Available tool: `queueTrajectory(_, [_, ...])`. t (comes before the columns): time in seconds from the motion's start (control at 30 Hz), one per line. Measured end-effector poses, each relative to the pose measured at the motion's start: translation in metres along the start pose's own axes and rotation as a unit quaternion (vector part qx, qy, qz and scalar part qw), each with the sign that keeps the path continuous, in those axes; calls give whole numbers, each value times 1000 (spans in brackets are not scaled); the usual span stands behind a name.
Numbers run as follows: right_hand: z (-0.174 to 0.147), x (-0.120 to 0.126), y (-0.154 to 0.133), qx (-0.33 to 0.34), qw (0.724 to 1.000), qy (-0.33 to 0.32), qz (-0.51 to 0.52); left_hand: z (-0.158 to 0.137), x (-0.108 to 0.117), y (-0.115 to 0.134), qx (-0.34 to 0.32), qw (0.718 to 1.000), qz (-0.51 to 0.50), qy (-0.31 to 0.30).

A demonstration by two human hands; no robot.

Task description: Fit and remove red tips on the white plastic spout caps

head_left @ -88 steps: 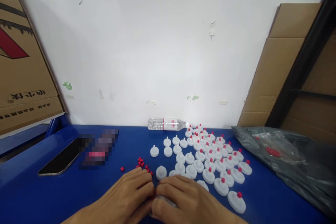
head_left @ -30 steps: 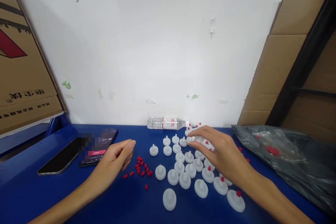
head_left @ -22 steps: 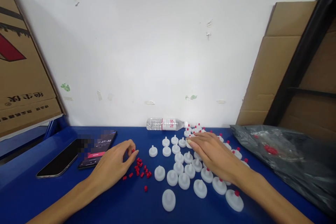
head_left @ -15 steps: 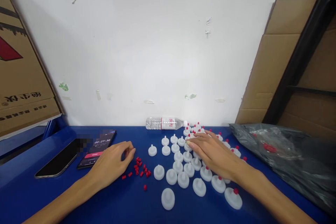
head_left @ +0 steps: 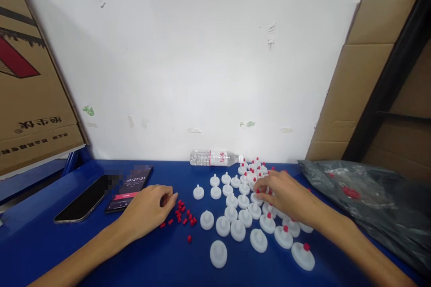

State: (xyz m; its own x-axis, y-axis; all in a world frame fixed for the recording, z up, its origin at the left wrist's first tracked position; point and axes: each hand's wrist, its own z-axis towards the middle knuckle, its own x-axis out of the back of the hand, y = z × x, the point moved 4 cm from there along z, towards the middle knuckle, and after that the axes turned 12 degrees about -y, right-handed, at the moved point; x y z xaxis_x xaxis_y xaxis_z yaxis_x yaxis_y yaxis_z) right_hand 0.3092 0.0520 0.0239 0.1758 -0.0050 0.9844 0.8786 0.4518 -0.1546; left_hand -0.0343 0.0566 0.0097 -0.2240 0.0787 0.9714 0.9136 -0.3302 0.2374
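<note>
My left hand [head_left: 148,208] rests on the blue table with its fingers curled and its thumb close to them. Whatever it may hold is hidden. Beside its fingertips lies a loose group of small red caps [head_left: 178,217]. Over the right part of a spread of white round nozzle lids [head_left: 232,200], my right hand [head_left: 286,195] pinches with thumb and fingers around a small red cap [head_left: 258,191] on the spout of one lid. Several lids near this hand carry red caps; those toward the middle have bare spouts. Its palm and forearm hide some lids.
A clear plastic bottle [head_left: 215,158] lies along the white wall behind the lids. Two phones [head_left: 82,199] are at the left, one showing a running timer. A dark plastic bag [head_left: 370,206] with red pieces covers the right side. Cardboard [head_left: 357,76] stands at both sides.
My right hand was stretched flat over the lids; its fingers have now drawn together into a pinch at one lid. My left hand stays curled by the red caps. The view has shifted slightly.
</note>
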Motion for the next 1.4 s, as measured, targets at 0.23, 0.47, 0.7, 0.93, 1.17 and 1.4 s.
queueTrajectory(0.23, [-1,3,-2,9,999,-15,36,-2,1,1,-17,1000,-18,11])
queueTrajectory(0.47, [-10,24,-8,-11,991,113,77,-5,7,3,-35,996,-46,63])
queueTrajectory(0.7, [-12,17,-54,152,966,206,26,-17,4,17,-128,986,-71,80])
queueTrajectory(0.93, [-25,12,-113,264,934,239,-7,-44,-1,44,-275,958,-30,75])
queueTrajectory(1.17, [-32,-9,-157,330,872,347,-104,-61,-12,70,-350,928,77,99])
queueTrajectory(1.4, [-28,-11,-154,290,894,332,-80,-61,-13,68,-370,921,54,110])
